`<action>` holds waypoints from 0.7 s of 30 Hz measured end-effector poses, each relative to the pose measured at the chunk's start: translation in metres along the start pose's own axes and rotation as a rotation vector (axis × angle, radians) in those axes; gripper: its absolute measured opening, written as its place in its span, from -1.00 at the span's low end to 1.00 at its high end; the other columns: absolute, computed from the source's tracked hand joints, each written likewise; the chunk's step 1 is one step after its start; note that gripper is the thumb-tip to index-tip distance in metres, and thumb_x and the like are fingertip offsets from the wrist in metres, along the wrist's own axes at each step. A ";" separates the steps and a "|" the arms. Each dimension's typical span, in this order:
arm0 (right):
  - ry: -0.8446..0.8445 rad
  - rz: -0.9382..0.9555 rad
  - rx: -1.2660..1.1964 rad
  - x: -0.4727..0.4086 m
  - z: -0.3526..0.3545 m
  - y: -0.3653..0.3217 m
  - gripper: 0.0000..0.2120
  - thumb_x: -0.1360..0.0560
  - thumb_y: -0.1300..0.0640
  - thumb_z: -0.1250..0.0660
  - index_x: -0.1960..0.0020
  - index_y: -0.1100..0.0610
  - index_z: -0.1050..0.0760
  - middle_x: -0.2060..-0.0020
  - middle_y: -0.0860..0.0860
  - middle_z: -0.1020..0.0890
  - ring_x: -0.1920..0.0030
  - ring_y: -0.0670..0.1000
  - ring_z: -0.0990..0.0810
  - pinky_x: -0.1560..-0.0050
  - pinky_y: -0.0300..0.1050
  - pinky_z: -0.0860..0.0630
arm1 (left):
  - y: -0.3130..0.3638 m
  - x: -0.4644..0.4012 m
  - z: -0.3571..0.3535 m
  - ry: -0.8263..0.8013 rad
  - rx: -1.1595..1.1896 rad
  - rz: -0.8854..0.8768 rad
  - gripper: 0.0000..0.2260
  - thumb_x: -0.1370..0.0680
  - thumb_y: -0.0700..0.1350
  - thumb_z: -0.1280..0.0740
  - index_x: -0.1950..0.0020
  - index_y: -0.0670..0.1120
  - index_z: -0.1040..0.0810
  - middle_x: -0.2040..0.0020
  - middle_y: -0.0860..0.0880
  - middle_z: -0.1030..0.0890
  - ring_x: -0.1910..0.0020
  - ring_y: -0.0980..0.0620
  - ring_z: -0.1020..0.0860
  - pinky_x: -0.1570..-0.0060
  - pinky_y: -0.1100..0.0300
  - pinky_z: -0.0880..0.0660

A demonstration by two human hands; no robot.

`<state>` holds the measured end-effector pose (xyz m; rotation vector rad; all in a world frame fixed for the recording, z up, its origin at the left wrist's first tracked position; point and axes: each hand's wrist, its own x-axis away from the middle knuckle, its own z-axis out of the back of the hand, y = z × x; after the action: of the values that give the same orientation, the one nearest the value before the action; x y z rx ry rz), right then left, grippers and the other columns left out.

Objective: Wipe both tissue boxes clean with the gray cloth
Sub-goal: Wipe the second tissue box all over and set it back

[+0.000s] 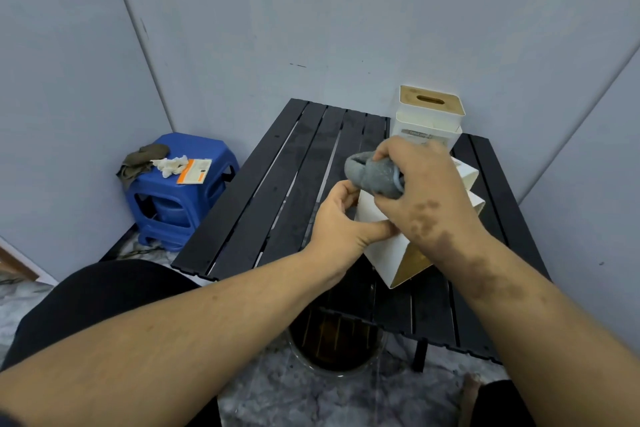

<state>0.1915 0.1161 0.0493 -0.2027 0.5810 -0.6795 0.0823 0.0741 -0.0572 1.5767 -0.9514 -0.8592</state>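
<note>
My left hand [341, 218] grips the tilted white plastic tissue box [374, 215]; my right hand [420, 191] rubs the bunched gray cloth [372, 175] over it. Next, probably turn it to unwiped faces.

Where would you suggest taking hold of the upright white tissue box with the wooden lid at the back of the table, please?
Probably grip the upright white tissue box with the wooden lid by its flat white side walls just below the lid, coming from above and the near side. It stands upright against the wall, so its back is blocked, and the slotted lid offers no hold.
</note>
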 end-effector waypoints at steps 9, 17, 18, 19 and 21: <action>0.125 -0.266 -0.238 -0.009 0.028 0.055 -0.66 -0.32 0.19 -0.58 0.00 0.03 -0.52 0.19 -0.06 -0.56 0.19 -0.09 -0.54 0.32 -0.43 -0.42 | 0.006 0.002 -0.001 -0.004 -0.078 0.014 -0.35 -0.23 -0.16 -0.71 -0.23 0.04 -0.52 -0.20 0.03 -0.67 -0.20 0.06 -0.64 -0.03 0.21 -0.57; 0.089 -0.182 -0.237 -0.004 0.011 0.027 -0.67 -0.35 0.16 -0.55 -0.03 0.02 -0.50 0.23 -0.12 -0.58 0.19 -0.11 -0.58 0.22 -0.22 -0.52 | 0.006 0.004 -0.002 -0.009 -0.093 -0.002 -0.36 -0.24 -0.13 -0.71 -0.23 -0.01 -0.52 -0.20 0.01 -0.68 -0.22 0.01 -0.63 -0.19 0.02 -0.59; 0.060 -0.126 -0.239 -0.004 0.007 0.023 -0.67 -0.34 0.17 -0.56 -0.02 0.02 -0.51 0.23 -0.13 -0.58 0.19 -0.13 -0.58 0.22 -0.24 -0.51 | 0.005 0.004 -0.001 -0.006 -0.097 -0.009 -0.37 -0.25 -0.13 -0.71 -0.23 -0.03 -0.52 -0.19 0.00 -0.68 -0.22 0.00 -0.63 -0.20 0.01 -0.59; 0.057 -0.119 -0.238 -0.007 0.007 0.026 -0.66 -0.34 0.17 -0.56 -0.03 0.01 -0.51 0.21 -0.14 -0.58 0.19 -0.14 -0.57 0.21 -0.27 -0.51 | 0.006 0.004 -0.001 -0.005 -0.101 -0.012 -0.37 -0.24 -0.13 -0.71 -0.22 -0.02 -0.52 -0.19 -0.01 -0.68 -0.22 0.00 -0.63 -0.18 0.03 -0.59; 0.103 -0.211 -0.229 -0.016 0.014 0.051 -0.65 -0.35 0.17 -0.56 -0.04 0.00 -0.49 0.18 -0.15 -0.55 0.18 -0.16 -0.53 0.24 -0.43 -0.46 | 0.007 0.006 -0.001 -0.006 -0.108 -0.011 -0.36 -0.21 -0.11 -0.71 -0.21 0.01 -0.52 -0.19 0.02 -0.68 -0.21 0.03 -0.63 -0.11 0.10 -0.59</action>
<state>0.2171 0.1652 0.0495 -0.4498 0.7434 -0.8304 0.0842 0.0685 -0.0504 1.4886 -0.8868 -0.9082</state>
